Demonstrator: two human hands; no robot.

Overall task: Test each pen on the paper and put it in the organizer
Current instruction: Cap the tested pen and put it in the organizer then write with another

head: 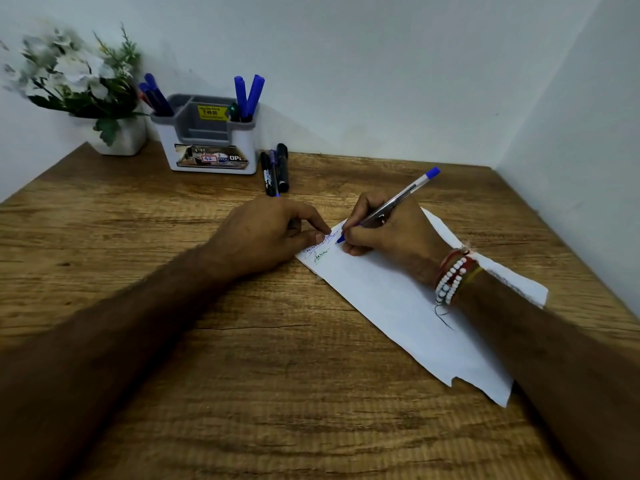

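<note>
Right hand (388, 233) pinches a clear, blue-ended pen (403, 195), tip on scribbled paper (398, 306) the left hand (270, 233) presses.

Both bare forearms entered from the lower corners of the frame and converged near centre. The left hand (273, 233) lay palm-down, fingers loosely bent, thumb and forefinger pressing the paper (398, 306). The right hand (384, 230), beaded bracelets (452, 278) at its wrist, gripped a blue pen (398, 199), tip down.
</note>
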